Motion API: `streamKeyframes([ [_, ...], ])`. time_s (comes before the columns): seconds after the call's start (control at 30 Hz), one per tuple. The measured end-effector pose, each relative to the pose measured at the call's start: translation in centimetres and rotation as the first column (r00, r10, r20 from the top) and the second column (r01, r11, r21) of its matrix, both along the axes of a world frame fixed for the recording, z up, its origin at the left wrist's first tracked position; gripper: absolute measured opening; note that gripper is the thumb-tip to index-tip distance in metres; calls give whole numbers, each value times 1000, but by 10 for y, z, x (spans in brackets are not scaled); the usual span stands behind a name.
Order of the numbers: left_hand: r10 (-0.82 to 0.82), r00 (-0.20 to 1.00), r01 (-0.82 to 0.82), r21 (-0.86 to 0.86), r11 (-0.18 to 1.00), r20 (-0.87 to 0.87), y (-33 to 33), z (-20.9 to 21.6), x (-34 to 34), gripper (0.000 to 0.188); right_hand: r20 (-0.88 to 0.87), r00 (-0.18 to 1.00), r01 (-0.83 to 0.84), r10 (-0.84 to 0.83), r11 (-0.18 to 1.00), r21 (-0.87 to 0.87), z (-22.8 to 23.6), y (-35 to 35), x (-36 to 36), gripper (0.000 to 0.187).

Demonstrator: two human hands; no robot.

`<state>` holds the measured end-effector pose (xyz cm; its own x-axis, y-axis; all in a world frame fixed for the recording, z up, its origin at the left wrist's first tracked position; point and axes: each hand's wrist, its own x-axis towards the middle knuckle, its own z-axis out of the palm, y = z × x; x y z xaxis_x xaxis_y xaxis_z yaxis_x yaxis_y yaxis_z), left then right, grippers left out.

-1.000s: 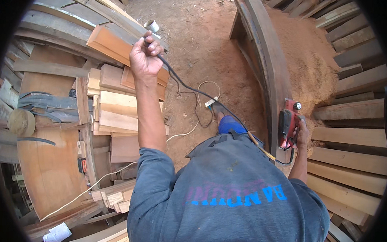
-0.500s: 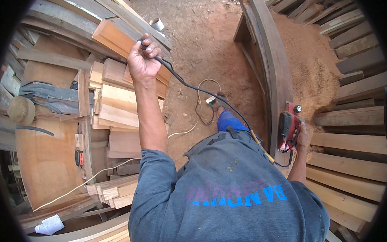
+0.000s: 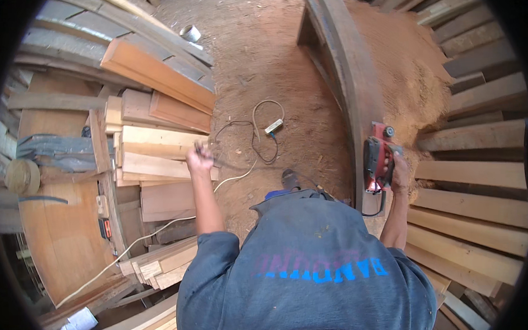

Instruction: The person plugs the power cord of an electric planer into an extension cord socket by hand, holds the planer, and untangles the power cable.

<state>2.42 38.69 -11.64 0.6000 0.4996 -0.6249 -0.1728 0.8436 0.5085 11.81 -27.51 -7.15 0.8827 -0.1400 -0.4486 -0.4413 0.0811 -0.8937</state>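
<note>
Timber workshop: handling and grip notes

Earth floor (image 3: 232, 79): rough, dusty; loose sawdust (image 3: 416, 110) heaped at 2 o'clock. Electric planer (image 3: 375, 161): 3 o'clock, at the near end of a dark wooden beam (image 3: 353, 69); hard red-and-black casing, probably heavy for its size; steady at the round knob (image 3: 389, 131). Right hand (image 3: 400, 170): fingers wrapped round the planer's right side. Left hand (image 3: 200, 158), 9 o'clock: blurred fingers curled about a dark, flexible power cord (image 3: 232, 165)
</note>
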Motion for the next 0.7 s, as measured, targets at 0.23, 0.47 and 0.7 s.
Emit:
streamKeyframes([
  [0.23,-49,818,17,-62,998,-573,-93,-99,-142,26,-24,999,-45,45,999,9,42,19,-6,33],
  [0.47,-54,713,-46,-124,991,-699,-158,-127,-178,25,24,988,-153,153,988,12,40,-11,-54,34],
  [0.7,43,945,-47,-5,999,-323,-186,-92,-132,20,-47,971,-237,235,970,-53,21,-39,-101,28],
])
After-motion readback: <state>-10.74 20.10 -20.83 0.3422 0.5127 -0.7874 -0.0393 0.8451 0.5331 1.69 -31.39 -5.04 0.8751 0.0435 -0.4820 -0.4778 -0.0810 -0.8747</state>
